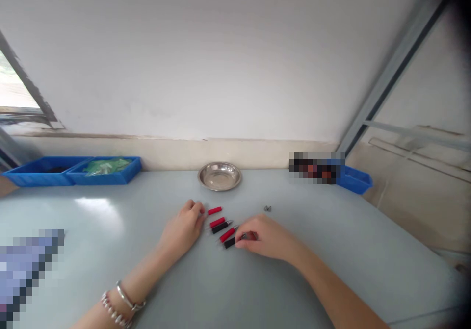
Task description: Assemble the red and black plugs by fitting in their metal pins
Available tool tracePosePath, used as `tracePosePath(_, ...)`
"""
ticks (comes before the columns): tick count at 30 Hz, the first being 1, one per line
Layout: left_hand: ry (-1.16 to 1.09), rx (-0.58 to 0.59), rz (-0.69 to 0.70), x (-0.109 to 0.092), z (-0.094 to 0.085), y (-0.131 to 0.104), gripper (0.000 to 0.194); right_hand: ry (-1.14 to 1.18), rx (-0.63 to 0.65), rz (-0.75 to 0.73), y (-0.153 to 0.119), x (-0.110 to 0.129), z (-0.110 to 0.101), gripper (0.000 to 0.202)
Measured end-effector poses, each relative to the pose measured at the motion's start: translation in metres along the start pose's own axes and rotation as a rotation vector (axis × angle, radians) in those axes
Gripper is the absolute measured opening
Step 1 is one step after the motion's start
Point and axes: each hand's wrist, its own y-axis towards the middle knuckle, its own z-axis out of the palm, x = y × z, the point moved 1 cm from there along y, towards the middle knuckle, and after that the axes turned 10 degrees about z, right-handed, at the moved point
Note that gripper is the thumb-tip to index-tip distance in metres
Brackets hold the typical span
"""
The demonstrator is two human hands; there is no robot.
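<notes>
Several short red and black pen-like pieces lie in a slanting group mid-table. My left hand (189, 221) is just left of the topmost red piece (215, 211), its fingers curled together at the piece's left end; what they hold, if anything, is too small to name. My right hand (257, 236) has its fingers pinched at the right end of the lowest black piece (229, 242). Between the hands lie a middle red piece (217, 222), a black piece (220, 228) beside it and a lower red piece (227, 234). Tiny metal bits (267, 209) rest above my right hand.
A round steel dish (220, 176) stands near the wall. Two blue trays (121, 176) are at the back left, one with green material. Another blue bin (355, 179) sits at the back right beside a blurred patch. A pixelated bluish object lies at the left edge.
</notes>
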Motion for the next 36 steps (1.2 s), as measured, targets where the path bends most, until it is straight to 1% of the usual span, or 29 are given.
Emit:
tracePosePath(4,0.027,-0.032,0.001,-0.005,-0.004,0.0,0.02,0.023,0.011,0.014,0.0,-0.002,0.001,0.017)
tracePosePath(8,-0.004,-0.095,0.019,-0.009,-0.007,-0.003,0.02,0.036,0.014,0.024,-0.001,-0.001,0.0,0.018)
tracePosePath(11,-0.043,-0.133,0.032,-0.012,-0.008,-0.005,0.021,0.024,-0.001,0.058,-0.002,0.0,-0.002,0.023)
tracePosePath(14,-0.071,-0.159,0.05,-0.014,-0.008,-0.006,0.021,0.036,0.016,0.086,-0.002,0.001,-0.003,0.029)
tracePosePath(16,-0.079,-0.169,0.061,-0.014,-0.008,-0.007,0.022,0.041,0.01,0.083,-0.002,0.002,-0.003,0.029)
tracePosePath(21,-0.086,-0.173,0.074,-0.017,-0.009,-0.007,0.022,-0.024,-0.004,0.021,-0.001,0.001,-0.002,0.02)
tracePosePath(24,-0.089,-0.171,0.077,-0.019,-0.01,-0.008,0.021,-0.044,-0.004,-0.004,0.0,0.0,0.0,0.019)
tracePosePath(31,-0.109,-0.178,0.093,-0.021,-0.009,-0.008,0.022,-0.041,-0.019,0.024,-0.001,0.0,-0.001,0.017)
tracePosePath(33,-0.112,-0.18,0.093,-0.021,-0.009,-0.008,0.022,-0.025,-0.05,0.062,-0.001,-0.001,-0.004,0.018)
tracePosePath(36,-0.101,-0.173,0.094,-0.021,-0.01,-0.009,0.022,-0.022,-0.184,0.154,0.001,-0.007,-0.013,0.02)
